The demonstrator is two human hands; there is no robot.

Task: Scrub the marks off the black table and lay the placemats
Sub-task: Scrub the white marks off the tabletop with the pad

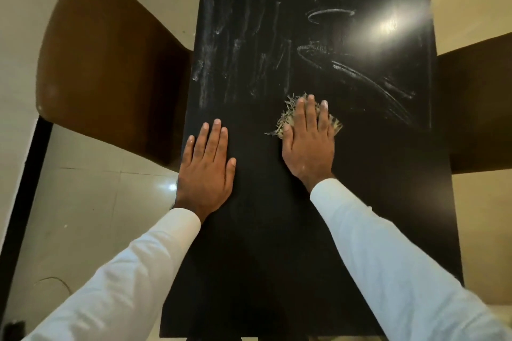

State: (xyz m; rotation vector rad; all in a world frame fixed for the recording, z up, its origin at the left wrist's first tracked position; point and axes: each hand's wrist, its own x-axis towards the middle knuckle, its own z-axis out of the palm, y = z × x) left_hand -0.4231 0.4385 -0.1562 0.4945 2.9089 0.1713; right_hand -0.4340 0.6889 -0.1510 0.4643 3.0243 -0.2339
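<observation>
- Your white sleeves are reaching forward over the near end of the black table, the cloth looking smooth and loose at the cuffs
- Your left hand is lying flat on the top by its left edge, fingers straight and close together, thumb angled out, holding nothing
- Your right hand is pressing palm-down on the scrub pad, fingers straight and nearly touching; the pad is sitting mid-table, just short of the chalky marks
- That pad is looking like a coarse tangle of pale fibres, with frayed strands poking out around your fingers
- Hard, flat and glossy, the tabletop is throwing back a lamp glare
- White smears and looping strokes are covering the far half while the near half is showing dark, so you are probably partway through scrubbing
- Since you are only pressing the pad, not gripping it, a fast stroke is likely to slide it out from under your palm
- Rough fibres could be dulling the gloss, and your cuff risks dragging through the powder as you reach farther
- No placemats are showing in view
</observation>
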